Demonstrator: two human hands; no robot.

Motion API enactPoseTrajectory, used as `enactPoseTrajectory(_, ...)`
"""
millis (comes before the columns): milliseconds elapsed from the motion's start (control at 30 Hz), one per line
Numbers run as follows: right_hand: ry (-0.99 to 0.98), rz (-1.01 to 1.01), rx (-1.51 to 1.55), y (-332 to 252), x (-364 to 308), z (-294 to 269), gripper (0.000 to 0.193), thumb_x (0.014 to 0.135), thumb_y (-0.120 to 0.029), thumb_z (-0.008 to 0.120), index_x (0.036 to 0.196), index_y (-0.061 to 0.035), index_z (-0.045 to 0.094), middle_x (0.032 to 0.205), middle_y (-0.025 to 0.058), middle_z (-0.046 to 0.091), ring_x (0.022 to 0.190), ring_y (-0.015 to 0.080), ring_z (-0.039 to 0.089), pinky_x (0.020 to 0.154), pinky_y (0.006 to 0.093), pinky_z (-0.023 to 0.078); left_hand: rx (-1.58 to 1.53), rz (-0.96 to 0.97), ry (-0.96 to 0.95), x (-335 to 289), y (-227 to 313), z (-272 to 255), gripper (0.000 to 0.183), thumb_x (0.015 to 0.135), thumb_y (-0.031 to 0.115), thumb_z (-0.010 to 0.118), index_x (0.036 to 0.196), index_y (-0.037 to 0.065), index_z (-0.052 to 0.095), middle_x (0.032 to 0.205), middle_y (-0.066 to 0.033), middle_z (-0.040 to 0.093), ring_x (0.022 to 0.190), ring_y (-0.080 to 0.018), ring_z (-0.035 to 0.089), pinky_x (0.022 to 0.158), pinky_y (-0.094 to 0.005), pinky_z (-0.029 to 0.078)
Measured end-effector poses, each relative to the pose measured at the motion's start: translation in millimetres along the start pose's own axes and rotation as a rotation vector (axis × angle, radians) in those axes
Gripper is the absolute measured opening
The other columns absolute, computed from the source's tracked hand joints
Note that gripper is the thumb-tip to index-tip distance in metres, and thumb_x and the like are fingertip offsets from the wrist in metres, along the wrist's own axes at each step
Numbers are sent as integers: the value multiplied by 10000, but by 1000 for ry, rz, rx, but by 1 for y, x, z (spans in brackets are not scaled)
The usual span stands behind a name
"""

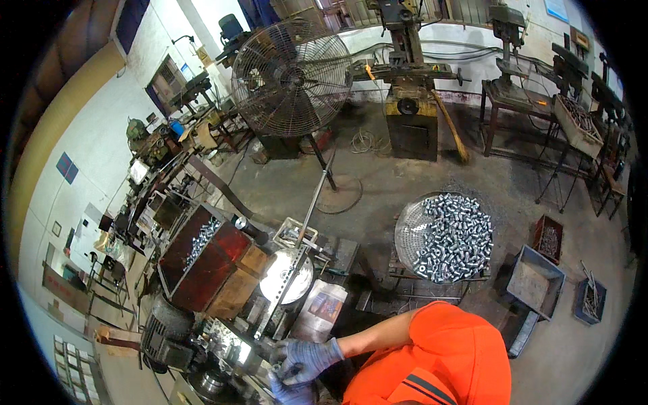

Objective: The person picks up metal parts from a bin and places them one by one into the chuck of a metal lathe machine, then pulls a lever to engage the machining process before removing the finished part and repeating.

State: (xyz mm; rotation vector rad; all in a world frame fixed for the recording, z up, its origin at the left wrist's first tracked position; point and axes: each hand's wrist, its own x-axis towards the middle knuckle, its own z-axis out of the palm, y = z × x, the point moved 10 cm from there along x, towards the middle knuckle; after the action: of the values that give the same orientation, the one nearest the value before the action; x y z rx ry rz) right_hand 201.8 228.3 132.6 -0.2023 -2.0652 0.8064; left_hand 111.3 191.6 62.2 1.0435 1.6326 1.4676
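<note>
My right hand (309, 359), in a grey-blue work glove, reaches in from the right out of an orange sleeve. Its fingers are bent and closed near a machine's metal parts, around something too small to make out. Just below it, my left hand (293, 391) wears a similar glove and is partly cut off by the lower edge. Its fingers look curled close to the right hand's fingertips; what they hold is hidden. A long perforated metal bar (287, 278) slants up from the machine beside the hands. The machine's chuck-like round part (213, 383) lies to their left.
A red metal bin (202, 253) holds small shiny parts, beside a round pale disc (286, 277) and a newspaper (322, 309). To the right, a round perforated tray (408, 236) carries many metal fittings (453, 237). Grey bins (536, 280), a large fan (293, 77) and a drill press (408, 81) stand farther off.
</note>
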Motion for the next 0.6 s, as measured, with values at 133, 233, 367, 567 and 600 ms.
enactPoseTrajectory(133,-75,-84,-68,-12,0,6,189,682,-294,637,656,-106,629,931,123,550,926,330,496,811,448,398,67,10,38,-6,9,-14,440,875,258,560,1192,-39,488,1091,-146,579,968,-230,529,875,-328,396)
enactPoseTrajectory(233,-99,-143,-173,-15,0,10,242,667,-322,632,630,-83,610,937,139,546,921,332,491,809,462,398,135,6,74,-6,17,-28,449,874,255,561,1203,-40,479,1098,-148,577,975,-233,530,881,-329,394)
enactPoseTrajectory(367,-142,-200,-203,-18,5,14,276,660,-334,634,620,-63,598,927,147,548,892,338,494,794,447,397,231,-21,29,1,20,-38,470,869,261,569,1216,-40,469,1112,-151,575,995,-235,529,890,-328,390)
enactPoseTrajectory(567,-339,-160,-64,-2,11,55,234,705,-316,632,638,-94,600,861,112,568,851,301,514,762,400,398,503,-11,-228,2,10,-58,358,866,330,547,1004,6,617,809,-100,619,724,-186,553,667,-323,433)
enactPoseTrajectory(600,-385,-145,-32,1,8,62,222,714,-312,631,643,-104,601,848,102,572,839,291,519,753,396,399,480,-70,-255,-1,2,-62,360,863,311,554,976,-26,610,692,-60,590,626,-124,508,572,-302,412)
